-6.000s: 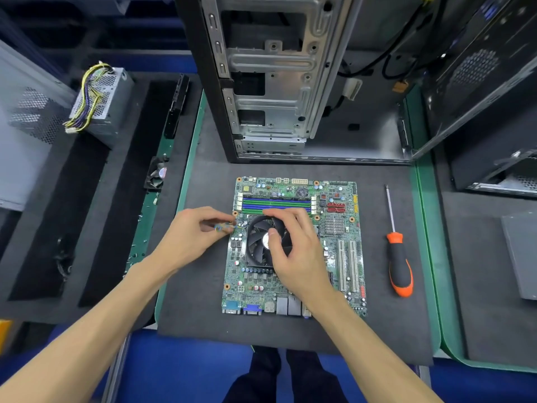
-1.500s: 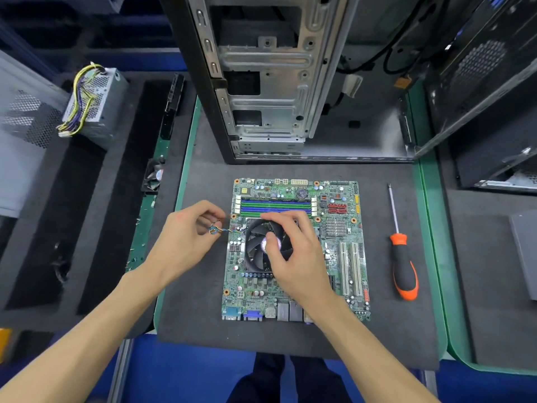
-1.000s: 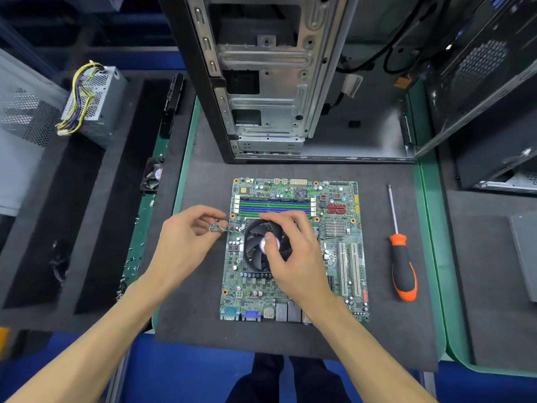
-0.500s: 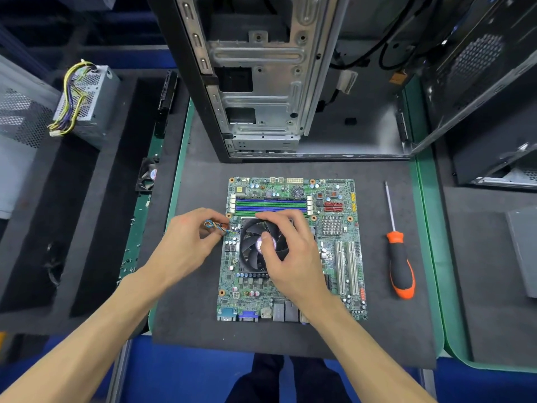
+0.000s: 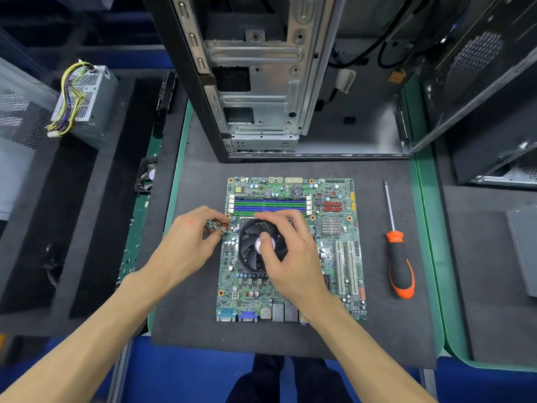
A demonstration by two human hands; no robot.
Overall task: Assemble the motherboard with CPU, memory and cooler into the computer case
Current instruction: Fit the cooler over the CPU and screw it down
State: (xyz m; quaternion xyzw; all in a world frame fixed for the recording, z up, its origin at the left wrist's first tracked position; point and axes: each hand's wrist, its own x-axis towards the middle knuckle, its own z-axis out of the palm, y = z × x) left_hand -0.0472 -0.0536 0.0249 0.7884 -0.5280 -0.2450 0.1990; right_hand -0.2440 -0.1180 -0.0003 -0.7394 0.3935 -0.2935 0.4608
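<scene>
Twisted wires (image 5: 216, 226) pinched beside round-bladed cooler (image 5: 255, 245).

Single head view, looking steeply down, close over the workbench (image 5: 290, 170)

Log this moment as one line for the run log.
left hand pinches fan cable | right hand grips cooler | motherboard outside case
</scene>
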